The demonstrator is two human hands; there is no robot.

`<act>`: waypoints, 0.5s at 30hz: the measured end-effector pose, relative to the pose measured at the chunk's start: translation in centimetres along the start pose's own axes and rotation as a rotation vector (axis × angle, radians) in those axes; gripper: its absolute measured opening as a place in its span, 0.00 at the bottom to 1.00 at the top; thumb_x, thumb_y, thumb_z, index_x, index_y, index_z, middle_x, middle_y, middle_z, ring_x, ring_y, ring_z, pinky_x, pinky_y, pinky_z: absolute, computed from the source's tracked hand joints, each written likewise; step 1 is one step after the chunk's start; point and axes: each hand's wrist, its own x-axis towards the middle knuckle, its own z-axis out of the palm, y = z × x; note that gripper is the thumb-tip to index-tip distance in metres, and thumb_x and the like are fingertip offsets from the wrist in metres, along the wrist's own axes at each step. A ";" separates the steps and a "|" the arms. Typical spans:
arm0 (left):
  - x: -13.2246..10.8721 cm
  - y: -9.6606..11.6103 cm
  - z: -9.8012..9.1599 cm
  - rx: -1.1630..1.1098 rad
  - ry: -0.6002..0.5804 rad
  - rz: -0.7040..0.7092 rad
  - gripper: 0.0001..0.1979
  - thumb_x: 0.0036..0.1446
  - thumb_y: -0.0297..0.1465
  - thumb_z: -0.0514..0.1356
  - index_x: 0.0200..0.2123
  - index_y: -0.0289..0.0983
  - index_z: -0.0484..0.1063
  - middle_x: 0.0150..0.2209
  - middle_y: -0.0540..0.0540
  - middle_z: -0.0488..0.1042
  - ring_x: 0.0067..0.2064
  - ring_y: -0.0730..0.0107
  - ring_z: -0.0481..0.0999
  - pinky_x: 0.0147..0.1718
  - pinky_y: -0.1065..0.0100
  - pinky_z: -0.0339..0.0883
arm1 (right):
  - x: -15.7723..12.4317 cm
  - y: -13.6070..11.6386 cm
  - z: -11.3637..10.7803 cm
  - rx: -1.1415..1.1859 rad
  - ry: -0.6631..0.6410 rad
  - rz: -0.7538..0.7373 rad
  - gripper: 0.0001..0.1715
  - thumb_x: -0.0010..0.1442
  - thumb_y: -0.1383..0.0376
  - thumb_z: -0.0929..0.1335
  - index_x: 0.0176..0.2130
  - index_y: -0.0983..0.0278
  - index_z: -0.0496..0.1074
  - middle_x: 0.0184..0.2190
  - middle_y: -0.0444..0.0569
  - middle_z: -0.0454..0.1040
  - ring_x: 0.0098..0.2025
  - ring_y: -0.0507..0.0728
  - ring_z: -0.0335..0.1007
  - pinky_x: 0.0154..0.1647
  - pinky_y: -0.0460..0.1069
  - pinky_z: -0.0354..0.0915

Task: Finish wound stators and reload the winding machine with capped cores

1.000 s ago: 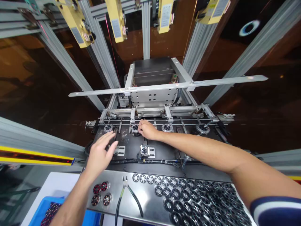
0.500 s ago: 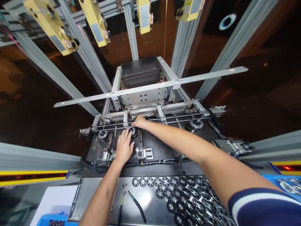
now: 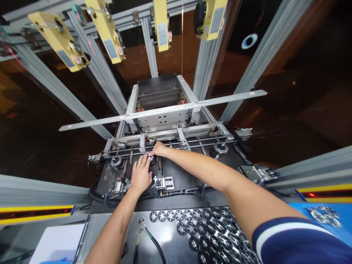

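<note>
Black round part (image 3: 150,158) sits on the machine (image 3: 162,121), under both hands' fingers. Left hand (image 3: 140,175) fingers stretch out, touching it. Right hand (image 3: 158,148) fingers curl together at its 1 o'clock edge. Pliers (image 3: 143,224) lie at 6 o'clock on the tabletop (image 3: 106,227).

In front of me a steel tray (image 3: 110,234) carries rows of black rings (image 3: 198,227) on its right part, with pliers (image 3: 143,226) lying near its left end. Behind it, the machine's black plate (image 3: 181,176) holds stators (image 3: 116,161) along its far edge, two small clamps (image 3: 163,182) nearer me, and a cable (image 3: 178,193) running across its near edge.
</note>
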 end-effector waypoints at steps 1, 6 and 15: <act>0.0 0.0 -0.1 0.001 -0.002 0.000 0.32 0.52 0.24 0.59 0.62 0.35 0.61 0.66 0.34 0.61 0.68 0.45 0.56 0.61 0.43 0.57 | -1.1 0.1 -0.7 -0.018 0.008 -0.035 0.15 0.66 0.59 0.68 0.47 0.67 0.72 0.45 0.50 0.75 0.44 0.57 0.74 0.44 0.55 0.72; -0.1 -0.5 -0.2 -0.030 -0.018 0.020 0.33 0.51 0.26 0.61 0.62 0.34 0.62 0.66 0.33 0.61 0.68 0.42 0.56 0.62 0.42 0.57 | -7.9 4.5 -7.0 -0.099 0.069 -0.162 0.15 0.58 0.56 0.73 0.31 0.66 0.76 0.32 0.45 0.79 0.39 0.55 0.76 0.47 0.50 0.68; 0.4 -0.6 -2.6 -0.058 0.012 0.040 0.26 0.58 0.36 0.57 0.59 0.33 0.66 0.61 0.34 0.70 0.60 0.50 0.71 0.57 0.54 0.67 | -9.7 13.2 -8.6 -0.149 0.101 0.055 0.14 0.65 0.58 0.68 0.43 0.66 0.73 0.44 0.49 0.75 0.44 0.58 0.74 0.46 0.55 0.71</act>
